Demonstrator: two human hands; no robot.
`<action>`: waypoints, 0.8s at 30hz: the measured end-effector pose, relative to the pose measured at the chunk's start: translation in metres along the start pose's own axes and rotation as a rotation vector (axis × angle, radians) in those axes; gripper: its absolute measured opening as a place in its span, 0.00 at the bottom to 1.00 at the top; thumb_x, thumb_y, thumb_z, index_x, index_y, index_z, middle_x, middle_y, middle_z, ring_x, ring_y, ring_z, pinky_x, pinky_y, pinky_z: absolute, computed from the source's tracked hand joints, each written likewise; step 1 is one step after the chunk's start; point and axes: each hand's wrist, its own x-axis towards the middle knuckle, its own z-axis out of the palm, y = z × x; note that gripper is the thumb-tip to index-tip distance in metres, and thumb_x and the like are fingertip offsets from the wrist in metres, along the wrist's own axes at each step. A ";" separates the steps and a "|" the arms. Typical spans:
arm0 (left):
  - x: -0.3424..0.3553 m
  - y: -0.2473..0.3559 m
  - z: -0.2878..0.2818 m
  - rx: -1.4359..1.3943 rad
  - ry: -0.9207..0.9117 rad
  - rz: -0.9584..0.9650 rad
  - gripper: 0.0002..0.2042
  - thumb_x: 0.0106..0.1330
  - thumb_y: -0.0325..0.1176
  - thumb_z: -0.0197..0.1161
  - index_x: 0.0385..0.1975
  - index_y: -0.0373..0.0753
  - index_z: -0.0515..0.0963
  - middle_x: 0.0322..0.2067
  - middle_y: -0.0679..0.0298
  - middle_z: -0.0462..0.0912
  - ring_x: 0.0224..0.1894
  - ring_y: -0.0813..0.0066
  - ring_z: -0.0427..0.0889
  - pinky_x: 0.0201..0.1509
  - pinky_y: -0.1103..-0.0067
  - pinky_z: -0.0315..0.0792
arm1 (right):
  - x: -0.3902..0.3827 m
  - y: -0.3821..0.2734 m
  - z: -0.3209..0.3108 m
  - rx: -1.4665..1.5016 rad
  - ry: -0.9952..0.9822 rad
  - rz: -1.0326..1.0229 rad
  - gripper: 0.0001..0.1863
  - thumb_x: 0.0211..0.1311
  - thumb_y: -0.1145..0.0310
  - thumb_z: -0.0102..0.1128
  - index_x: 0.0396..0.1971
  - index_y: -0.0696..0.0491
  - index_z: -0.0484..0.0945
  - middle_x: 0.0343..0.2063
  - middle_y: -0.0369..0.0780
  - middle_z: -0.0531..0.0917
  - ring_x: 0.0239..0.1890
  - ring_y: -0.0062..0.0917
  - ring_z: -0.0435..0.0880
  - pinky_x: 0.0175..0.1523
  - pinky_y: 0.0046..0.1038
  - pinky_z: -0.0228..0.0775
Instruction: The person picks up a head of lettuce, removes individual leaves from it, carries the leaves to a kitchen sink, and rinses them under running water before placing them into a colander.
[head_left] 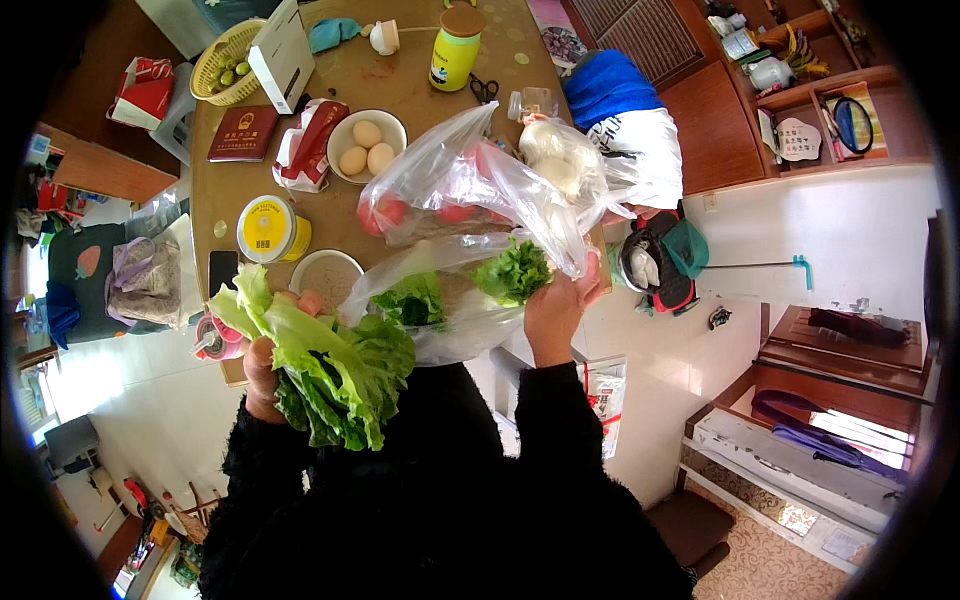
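Observation:
On the left, my left hand (262, 385) is closed round the base of a loose head of green lettuce (345, 365), held in front of the table's near edge. My right hand (552, 320) grips the right side of a clear plastic bag (465, 338); its fingers are partly hidden. Inside that bag show dark leafy greens (410, 300) and a bunch of curly greens (512, 272). Just beyond lies another clear bag (440, 165) with red tomatoes (382, 214). To its right, a further bag holds pale, rounded produce (552, 160).
The brown table (405, 80) also carries a white bowl (397, 128) of eggs, a yellow-lidded tub (267, 228), a second white bowl (328, 258), a yellow jar (456, 55), scissors (484, 90) and a yellow basket (205, 75). A blue-and-white sack (630, 120) stands at right.

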 end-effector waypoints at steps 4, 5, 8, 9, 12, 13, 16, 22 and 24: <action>0.001 0.000 -0.001 -0.056 -0.079 0.022 0.25 0.49 0.46 0.70 0.44 0.48 0.68 0.40 0.70 0.67 0.46 0.63 0.71 0.53 0.65 0.69 | 0.014 -0.006 -0.035 0.056 0.084 0.117 0.33 0.47 0.80 0.47 0.60 0.59 0.61 0.54 0.55 0.60 0.54 0.44 0.58 0.62 0.43 0.44; 0.002 0.000 0.000 -0.051 -0.091 0.029 0.24 0.50 0.46 0.70 0.44 0.48 0.68 0.41 0.71 0.66 0.48 0.63 0.71 0.55 0.64 0.68 | 0.017 -0.002 -0.042 0.057 0.102 0.126 0.34 0.47 0.80 0.47 0.61 0.59 0.60 0.55 0.55 0.60 0.54 0.44 0.58 0.62 0.43 0.44; 0.002 -0.001 0.014 -0.086 -0.100 0.015 0.23 0.51 0.47 0.69 0.44 0.48 0.68 0.41 0.70 0.66 0.49 0.63 0.70 0.55 0.63 0.67 | 0.025 -0.003 -0.055 0.156 0.194 0.080 0.34 0.52 0.78 0.49 0.63 0.58 0.56 0.53 0.53 0.63 0.51 0.39 0.62 0.59 0.38 0.52; 0.005 -0.004 0.020 -0.125 -0.211 0.051 0.23 0.51 0.47 0.69 0.44 0.48 0.68 0.41 0.70 0.66 0.50 0.62 0.70 0.55 0.63 0.67 | 0.027 -0.004 -0.059 0.203 0.231 0.054 0.34 0.54 0.77 0.50 0.64 0.58 0.55 0.52 0.51 0.65 0.50 0.37 0.65 0.58 0.35 0.55; 0.010 -0.005 0.032 -0.138 -0.359 0.080 0.22 0.52 0.48 0.67 0.43 0.48 0.68 0.40 0.71 0.66 0.51 0.58 0.69 0.55 0.59 0.66 | 0.034 -0.018 -0.079 0.377 0.317 0.035 0.30 0.59 0.75 0.53 0.62 0.60 0.58 0.54 0.48 0.70 0.48 0.28 0.73 0.55 0.26 0.62; 0.010 -0.001 0.032 -0.077 -0.293 0.040 0.21 0.54 0.49 0.65 0.43 0.48 0.68 0.39 0.72 0.65 0.52 0.56 0.68 0.55 0.57 0.66 | 0.035 -0.023 -0.088 0.417 0.249 0.053 0.29 0.59 0.75 0.53 0.61 0.60 0.59 0.54 0.48 0.71 0.47 0.27 0.73 0.54 0.24 0.63; 0.013 0.006 0.042 0.023 -0.189 -0.031 0.19 0.51 0.45 0.66 0.37 0.45 0.69 0.37 0.69 0.67 0.49 0.57 0.68 0.52 0.59 0.66 | 0.037 -0.023 -0.101 0.417 0.399 -0.026 0.22 0.61 0.77 0.51 0.56 0.61 0.67 0.40 0.39 0.76 0.36 0.19 0.72 0.43 0.19 0.66; 0.016 -0.001 0.057 0.094 0.022 -0.171 0.18 0.40 0.33 0.65 0.32 0.38 0.71 0.37 0.58 0.72 0.43 0.64 0.73 0.48 0.70 0.69 | 0.044 -0.040 -0.126 0.652 0.266 -0.032 0.19 0.58 0.79 0.53 0.51 0.64 0.71 0.28 0.36 0.72 0.30 0.18 0.66 0.37 0.18 0.61; 0.020 -0.001 0.047 0.430 -0.177 -0.145 0.20 0.42 0.32 0.64 0.38 0.35 0.71 0.45 0.55 0.73 0.48 0.66 0.72 0.51 0.71 0.67 | 0.041 -0.045 -0.126 0.731 0.252 0.006 0.15 0.57 0.78 0.54 0.46 0.63 0.73 0.28 0.36 0.73 0.30 0.18 0.68 0.38 0.19 0.61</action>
